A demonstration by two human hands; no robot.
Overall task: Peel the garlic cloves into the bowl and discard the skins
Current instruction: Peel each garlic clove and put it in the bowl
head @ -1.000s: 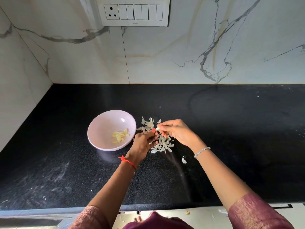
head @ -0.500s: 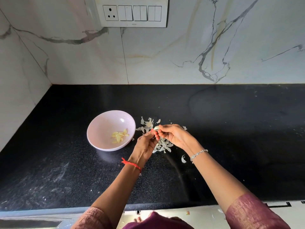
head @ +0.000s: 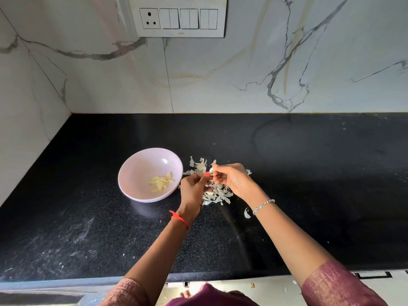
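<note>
A pale pink bowl (head: 141, 173) stands on the black counter with several peeled yellow garlic cloves (head: 162, 183) inside. Just right of it lies a heap of white garlic skins (head: 217, 194). Above that heap my right hand (head: 234, 180) pinches a small white garlic clove (head: 211, 169) at its fingertips. My left hand (head: 194, 186) meets it from the left, its fingers curled and its red-nailed thumb picking at the same clove. An unpeeled clove (head: 209, 192) lies among the skins under my hands.
The black granite counter (head: 309, 173) runs wide to the right and back to a marble wall with a switch panel (head: 177, 17). A stray skin (head: 246, 213) lies near my right wrist. The counter's front edge is below my forearms.
Both hands stay together over the skin heap, working the clove with small finger movements. The bowl and its cloves have not moved.
</note>
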